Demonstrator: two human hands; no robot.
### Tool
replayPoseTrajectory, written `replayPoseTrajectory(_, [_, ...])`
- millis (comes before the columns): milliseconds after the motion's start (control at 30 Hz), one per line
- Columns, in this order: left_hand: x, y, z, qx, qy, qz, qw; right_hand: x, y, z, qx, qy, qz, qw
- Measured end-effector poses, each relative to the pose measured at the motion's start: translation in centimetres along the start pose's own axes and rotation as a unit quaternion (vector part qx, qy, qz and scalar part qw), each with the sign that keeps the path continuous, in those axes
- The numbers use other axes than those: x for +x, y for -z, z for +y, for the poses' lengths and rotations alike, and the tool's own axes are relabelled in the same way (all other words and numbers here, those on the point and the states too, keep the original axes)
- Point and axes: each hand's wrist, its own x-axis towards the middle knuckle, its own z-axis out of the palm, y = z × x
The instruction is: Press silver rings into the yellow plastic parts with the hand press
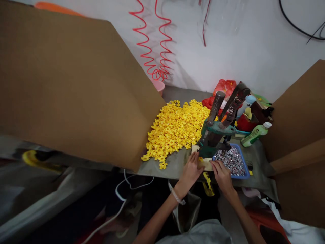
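Note:
A green hand press (212, 135) with a dark lever stands on the grey table, a pale block (207, 165) at its foot. My left hand (192, 168) is at the block's left side, fingers bent together near a small yellow piece (200, 159); what they pinch is too small to tell. On the block's right side rests my right hand (221, 173), its thumb and fingers closed beside the blue tray (246, 171) of small shiny parts. Left of the press lies a large heap of yellow flower-shaped pieces (175, 127).
Tall cardboard sheets (76, 81) stand at the left and right (299, 118). A green bottle (256, 134), a red container (245, 122) and red bags (224, 87) are behind the tray. Coiled red hoses (143, 42) hang on the wall.

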Motion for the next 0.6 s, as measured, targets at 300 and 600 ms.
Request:
replayPoseTrajectory(300, [0.8,0.3,0.1,-0.071,0.000,-0.002,0.997,0.4,0.2,-0.2,-0.008,0.038,-0.031,0.999])
replayPoseTrajectory(600, [0.2,-0.5,-0.3,-0.097,-0.001,-0.027,0.995,1.4,1.1,-1.2,-0.074,0.085,-0.116,0.987])
